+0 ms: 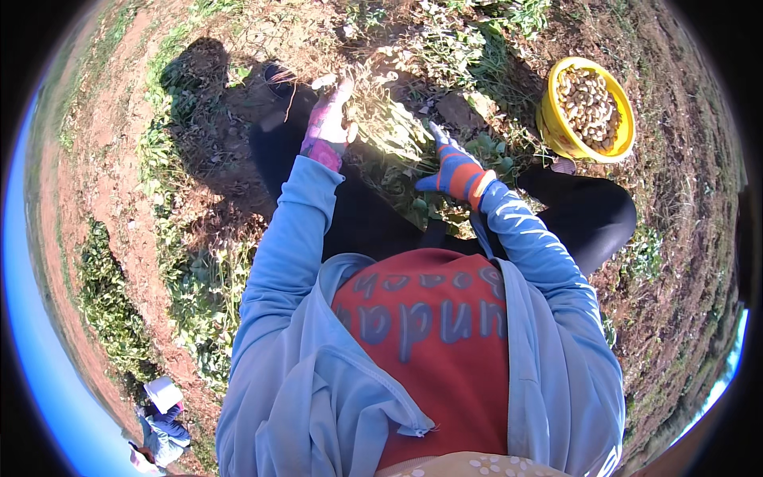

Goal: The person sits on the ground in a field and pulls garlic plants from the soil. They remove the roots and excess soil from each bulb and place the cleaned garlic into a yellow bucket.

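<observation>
A bundle of uprooted peanut plants (387, 116), with pale stems and stringy roots, lies across my left hand (331, 122). That hand wears a pink patterned glove, its thumb on the near side of the bundle and its fingers beyond. A pale pod shows at the fingertips. My right hand (456, 166), in a blue and orange striped glove, is beside the leafy end of the stems. Its thumb and fingers are spread with nothing seen between them. To the upper right, a yellow bucket (547, 119) holds many peanut pods (587, 107).
My dark-trousered legs (581, 211) are bent on the ground around the plants. Green cut plants (202, 298) lie in a row at left across reddish soil (149, 334). A clod (460, 110) sits beyond my right hand. Another person (162, 426) is at the lower left.
</observation>
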Demonstrator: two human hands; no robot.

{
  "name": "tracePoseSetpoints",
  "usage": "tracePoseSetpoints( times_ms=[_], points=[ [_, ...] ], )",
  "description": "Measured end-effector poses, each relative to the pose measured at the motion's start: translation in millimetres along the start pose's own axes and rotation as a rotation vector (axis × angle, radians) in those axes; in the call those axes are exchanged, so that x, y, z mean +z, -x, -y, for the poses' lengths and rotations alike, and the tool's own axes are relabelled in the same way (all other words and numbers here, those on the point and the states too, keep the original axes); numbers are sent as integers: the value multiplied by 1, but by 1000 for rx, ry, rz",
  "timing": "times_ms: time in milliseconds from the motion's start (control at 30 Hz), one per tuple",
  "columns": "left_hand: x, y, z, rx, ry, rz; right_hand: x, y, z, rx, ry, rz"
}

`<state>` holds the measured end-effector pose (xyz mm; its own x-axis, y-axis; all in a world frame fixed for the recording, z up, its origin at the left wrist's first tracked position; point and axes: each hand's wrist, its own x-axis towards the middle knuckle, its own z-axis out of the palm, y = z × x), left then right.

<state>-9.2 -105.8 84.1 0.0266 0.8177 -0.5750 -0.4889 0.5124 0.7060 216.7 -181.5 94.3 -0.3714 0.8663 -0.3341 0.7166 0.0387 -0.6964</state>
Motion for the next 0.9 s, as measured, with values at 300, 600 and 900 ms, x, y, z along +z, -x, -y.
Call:
tracePoseSetpoints(
  times_ms=[300, 600, 900],
  points=[
    [-5, -3, -34, 100, 212, 277, -2, -30, -47, 27, -471, -21],
    [-34, -16, -9, -31, 186, 288, -15, -47, -138, -67, -598, 24],
    [-37, -16, -8, 81, -84, 201, -51, -20, -95, -111, -611, 124]
  ],
)
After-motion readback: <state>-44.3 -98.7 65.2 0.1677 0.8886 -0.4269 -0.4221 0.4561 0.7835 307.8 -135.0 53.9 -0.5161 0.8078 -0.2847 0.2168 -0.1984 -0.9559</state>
